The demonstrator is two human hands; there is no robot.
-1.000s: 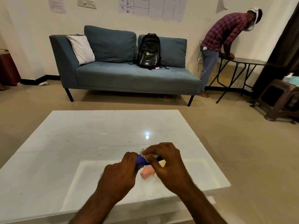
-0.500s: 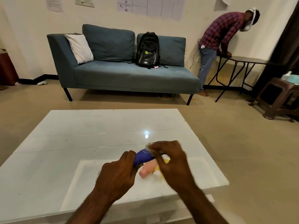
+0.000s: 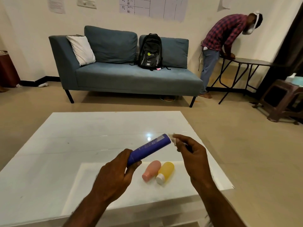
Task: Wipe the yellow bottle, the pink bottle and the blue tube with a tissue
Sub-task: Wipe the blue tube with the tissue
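Note:
My left hand (image 3: 114, 174) grips the lower end of the blue tube (image 3: 149, 149) and holds it slanted up to the right above the white table (image 3: 73, 141). At the tube's far tip, my right hand (image 3: 191, 156) pinches a small white tissue (image 3: 173, 141). Below the tube, the pink bottle (image 3: 151, 170) and the yellow bottle (image 3: 166, 172) with a white cap lie side by side on the table, touching each other.
A blue sofa (image 3: 124, 74) with a white pillow and a black backpack (image 3: 150, 53) stands beyond the table. A person in a plaid shirt (image 3: 224, 38) leans on a folding table (image 3: 246, 63) at the back right. A brown stool (image 3: 282, 100) is at the far right.
My right hand slid with the tissue from the middle of the blue tube to its far tip. More of the tube and both bottles now show.

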